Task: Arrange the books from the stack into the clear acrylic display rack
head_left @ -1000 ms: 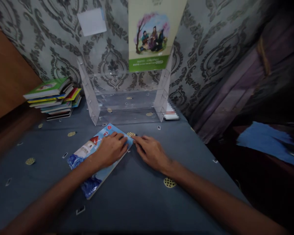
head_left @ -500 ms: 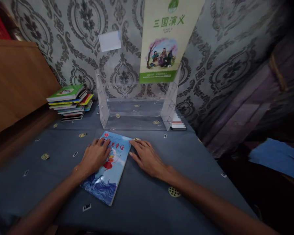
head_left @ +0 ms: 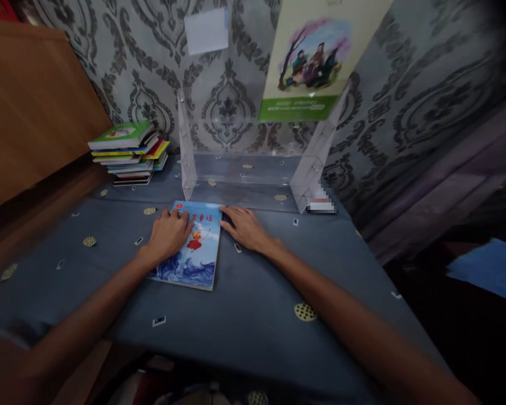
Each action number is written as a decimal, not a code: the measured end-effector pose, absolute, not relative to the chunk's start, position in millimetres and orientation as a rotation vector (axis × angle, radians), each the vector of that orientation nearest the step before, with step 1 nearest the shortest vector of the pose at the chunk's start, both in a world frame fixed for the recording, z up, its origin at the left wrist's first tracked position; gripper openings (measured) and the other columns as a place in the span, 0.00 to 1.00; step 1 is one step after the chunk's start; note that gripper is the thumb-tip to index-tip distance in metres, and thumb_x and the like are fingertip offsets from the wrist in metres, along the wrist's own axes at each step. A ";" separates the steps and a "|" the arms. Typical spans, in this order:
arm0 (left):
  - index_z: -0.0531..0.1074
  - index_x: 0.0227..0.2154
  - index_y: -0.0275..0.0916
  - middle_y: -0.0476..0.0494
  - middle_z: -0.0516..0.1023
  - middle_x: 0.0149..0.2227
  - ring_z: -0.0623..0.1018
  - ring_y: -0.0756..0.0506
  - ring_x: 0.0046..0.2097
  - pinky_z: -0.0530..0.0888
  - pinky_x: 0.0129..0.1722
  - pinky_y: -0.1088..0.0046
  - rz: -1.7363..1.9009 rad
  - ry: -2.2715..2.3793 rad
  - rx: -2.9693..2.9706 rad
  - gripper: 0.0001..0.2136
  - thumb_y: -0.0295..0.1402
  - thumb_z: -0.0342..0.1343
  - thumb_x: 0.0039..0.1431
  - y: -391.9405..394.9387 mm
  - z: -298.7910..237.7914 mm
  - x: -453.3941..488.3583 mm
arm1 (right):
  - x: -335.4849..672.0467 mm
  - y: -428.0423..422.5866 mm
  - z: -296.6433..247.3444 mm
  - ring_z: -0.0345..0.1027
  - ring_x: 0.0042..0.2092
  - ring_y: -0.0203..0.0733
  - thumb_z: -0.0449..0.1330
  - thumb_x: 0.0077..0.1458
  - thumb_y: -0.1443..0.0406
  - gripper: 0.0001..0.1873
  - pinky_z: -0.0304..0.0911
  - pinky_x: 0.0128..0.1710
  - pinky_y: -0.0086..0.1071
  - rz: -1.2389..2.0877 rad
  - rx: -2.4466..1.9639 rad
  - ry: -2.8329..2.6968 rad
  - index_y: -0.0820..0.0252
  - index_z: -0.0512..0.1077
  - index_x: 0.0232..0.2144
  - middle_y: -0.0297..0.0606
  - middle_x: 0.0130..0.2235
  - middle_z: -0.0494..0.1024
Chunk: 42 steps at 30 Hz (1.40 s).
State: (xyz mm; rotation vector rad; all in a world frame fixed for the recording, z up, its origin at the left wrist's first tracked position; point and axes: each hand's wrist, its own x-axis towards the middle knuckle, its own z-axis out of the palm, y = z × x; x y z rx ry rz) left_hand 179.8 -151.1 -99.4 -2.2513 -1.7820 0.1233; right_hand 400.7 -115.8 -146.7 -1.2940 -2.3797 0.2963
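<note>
A blue picture-covered book [head_left: 202,253] with red Chinese title characters and a red-dressed figure lies flat on the cloth-covered table. My left hand [head_left: 168,233] rests on its left side, palm down with fingers a little bent, hiding part of the title. At the upper right corner, my right hand [head_left: 244,226] touches the book's edge with its fingertips, thumb apart from the fingers. Just beyond the book stands a clear acrylic rack [head_left: 244,194]. A cream and green book [head_left: 303,107] with a painted scene leans upright in the rack's upper right part.
Several books are piled in a stack [head_left: 129,152] at the back left, beside a wooden panel [head_left: 34,107]. A pixelated object [head_left: 322,199] sits right of the rack. Patterned wallpaper [head_left: 227,107] backs the table [head_left: 244,320]. Blue cloth [head_left: 489,267] lies at the far right.
The blue book has turned straighter, its near end swinging right, and its top edge is closer to the rack. Both hands have moved with it. The camera view has shifted.
</note>
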 end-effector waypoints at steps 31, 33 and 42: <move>0.75 0.46 0.34 0.38 0.81 0.46 0.80 0.44 0.49 0.78 0.50 0.61 -0.620 -0.669 -2.771 0.11 0.32 0.50 0.69 -235.9 -127.6 151.6 | 398.3 -153.8 -155.1 0.60 0.65 0.53 0.50 0.68 0.63 0.20 0.59 0.62 0.51 0.142 -1.083 -2.452 0.64 0.71 0.56 0.49 0.61 0.71; 0.75 0.46 0.33 0.38 0.81 0.46 0.80 0.43 0.49 0.79 0.50 0.61 -0.631 -0.664 -2.768 0.11 0.32 0.50 0.69 -236.0 -126.2 152.2 | 398.6 -171.2 -154.6 0.61 0.64 0.51 0.50 0.68 0.63 0.19 0.59 0.62 0.51 0.161 -0.990 -2.462 0.64 0.72 0.56 0.49 0.59 0.72; 0.74 0.49 0.36 0.39 0.81 0.48 0.80 0.44 0.50 0.78 0.52 0.61 -0.579 -0.703 -2.816 0.12 0.31 0.48 0.70 -235.0 -123.8 149.3 | 401.8 -231.0 -149.9 0.66 0.60 0.49 0.49 0.68 0.65 0.18 0.65 0.58 0.51 0.226 -0.756 -2.463 0.62 0.73 0.54 0.49 0.57 0.74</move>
